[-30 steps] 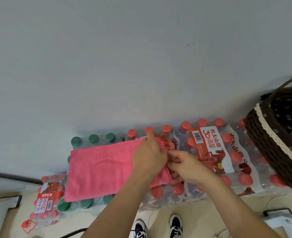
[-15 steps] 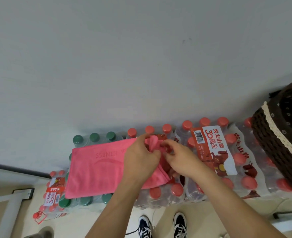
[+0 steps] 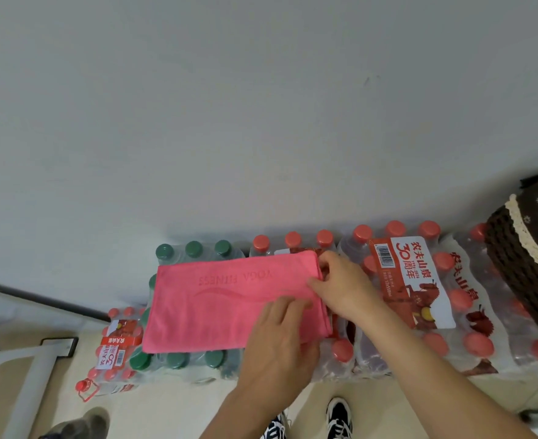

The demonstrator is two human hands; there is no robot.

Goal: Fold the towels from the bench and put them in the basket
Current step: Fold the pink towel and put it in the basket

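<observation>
Bottle packs [image 3: 419, 312], pink towel [image 3: 214, 308], left hand [image 3: 280, 340] flat

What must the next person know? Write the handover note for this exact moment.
Left hand: flat on the towel, pressing near its right end.
Right hand: pinches the right edge of the towel.
The towel lies folded on the water bottle packs; the basket stands at the far right, its inside not visible.
Done: towel partly folded.
Left: finish the fold, then put it in the basket.

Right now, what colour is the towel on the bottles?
The towel is pink; the head view shows it.
</observation>
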